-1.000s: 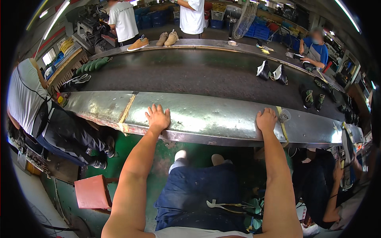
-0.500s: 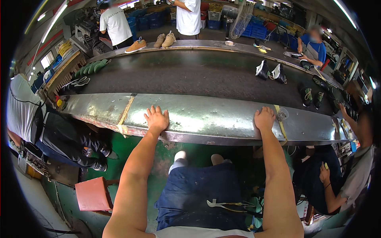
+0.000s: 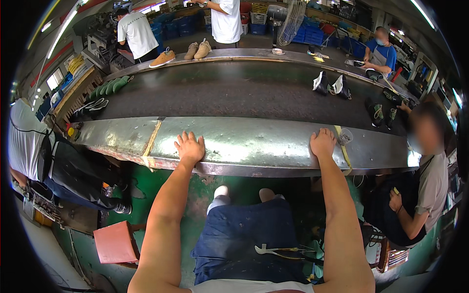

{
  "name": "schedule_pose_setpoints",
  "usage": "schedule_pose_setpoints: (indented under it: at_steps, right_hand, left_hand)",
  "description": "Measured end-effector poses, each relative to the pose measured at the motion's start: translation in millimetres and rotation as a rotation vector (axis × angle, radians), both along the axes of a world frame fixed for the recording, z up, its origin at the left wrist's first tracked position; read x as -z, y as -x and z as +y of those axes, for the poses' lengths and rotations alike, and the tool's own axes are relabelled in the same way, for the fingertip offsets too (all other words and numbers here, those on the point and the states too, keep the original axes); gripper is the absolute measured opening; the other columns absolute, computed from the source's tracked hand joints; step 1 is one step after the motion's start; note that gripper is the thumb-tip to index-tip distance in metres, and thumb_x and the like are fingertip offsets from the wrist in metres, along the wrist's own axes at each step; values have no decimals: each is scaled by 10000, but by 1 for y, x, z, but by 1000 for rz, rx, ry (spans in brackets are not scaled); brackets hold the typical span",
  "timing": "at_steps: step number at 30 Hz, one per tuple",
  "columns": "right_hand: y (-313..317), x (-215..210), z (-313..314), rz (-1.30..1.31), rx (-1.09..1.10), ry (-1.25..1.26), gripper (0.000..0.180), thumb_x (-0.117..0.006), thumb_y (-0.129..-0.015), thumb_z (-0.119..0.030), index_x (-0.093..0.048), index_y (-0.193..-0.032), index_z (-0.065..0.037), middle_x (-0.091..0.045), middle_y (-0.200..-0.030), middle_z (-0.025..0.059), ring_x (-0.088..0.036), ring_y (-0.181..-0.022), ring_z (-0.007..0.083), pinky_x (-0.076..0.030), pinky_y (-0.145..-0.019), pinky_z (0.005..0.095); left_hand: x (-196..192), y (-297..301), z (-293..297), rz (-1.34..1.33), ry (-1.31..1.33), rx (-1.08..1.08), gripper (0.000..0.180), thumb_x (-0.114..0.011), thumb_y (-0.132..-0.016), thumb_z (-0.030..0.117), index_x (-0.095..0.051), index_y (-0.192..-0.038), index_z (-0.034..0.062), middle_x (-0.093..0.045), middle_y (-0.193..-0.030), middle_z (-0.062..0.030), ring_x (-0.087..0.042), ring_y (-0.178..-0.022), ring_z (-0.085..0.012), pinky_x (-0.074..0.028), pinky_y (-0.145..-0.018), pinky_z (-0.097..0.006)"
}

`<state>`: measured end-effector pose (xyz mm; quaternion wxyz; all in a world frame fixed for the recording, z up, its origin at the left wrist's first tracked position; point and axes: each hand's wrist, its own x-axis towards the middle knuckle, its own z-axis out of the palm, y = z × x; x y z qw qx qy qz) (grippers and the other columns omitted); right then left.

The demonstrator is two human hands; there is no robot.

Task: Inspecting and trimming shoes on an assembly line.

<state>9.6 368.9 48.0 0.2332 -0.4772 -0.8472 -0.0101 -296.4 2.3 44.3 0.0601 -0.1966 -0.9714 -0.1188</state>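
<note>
My left hand [image 3: 189, 147] lies flat, fingers spread, on the shiny metal ledge [image 3: 244, 144] along the near side of a dark conveyor belt [image 3: 234, 93]. My right hand [image 3: 323, 142] rests palm down on the same ledge, further right, beside a small clear cup [image 3: 345, 136]. Neither hand holds anything. On my lap, over blue trousers, lies a pair of pliers [image 3: 276, 251].
Black shoe uppers [image 3: 331, 84] and more dark pieces [image 3: 381, 113] ride the belt at right; tan shoes [image 3: 198, 50] stand at its far edge, green insoles [image 3: 108, 88] at left. Seated people flank me left [image 3: 29, 146] and right [image 3: 425, 176]. A red stool [image 3: 116, 242] stands lower left.
The view has tilted, so the belt and my hands sit lower in the picture. The person seated at my right has come further into view. My hands stay on the ledge.
</note>
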Motion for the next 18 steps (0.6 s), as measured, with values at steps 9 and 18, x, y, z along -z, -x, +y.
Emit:
schedule_pose_setpoints:
  at_steps: [9, 18]
  right_hand:
    - [0, 4, 3, 4, -1, -25, 454, -555, -903, -342, -619, -1202, -7, -574, -1337, 150, -461, -1307, 342, -343, -1079, 515]
    - [1, 3, 1, 16, -2, -13, 449, -559, -904, -335, -625, -1201, -4, -582, -1321, 153, -465, -1303, 344, -340, -1085, 514]
  left_hand:
    - [-15, -6, 1, -88, 43, 4, 643, -413, -1000, 465, -416, -1473, 30, -286, -1594, -207, -191, -1493, -418, -138, -1206, -576]
    - [-8, -3, 0, -80, 38, 6, 643, -414, -1000, 464, -417, -1470, 25, -286, -1593, -210, -194, -1491, -420, -138, -1204, -580]
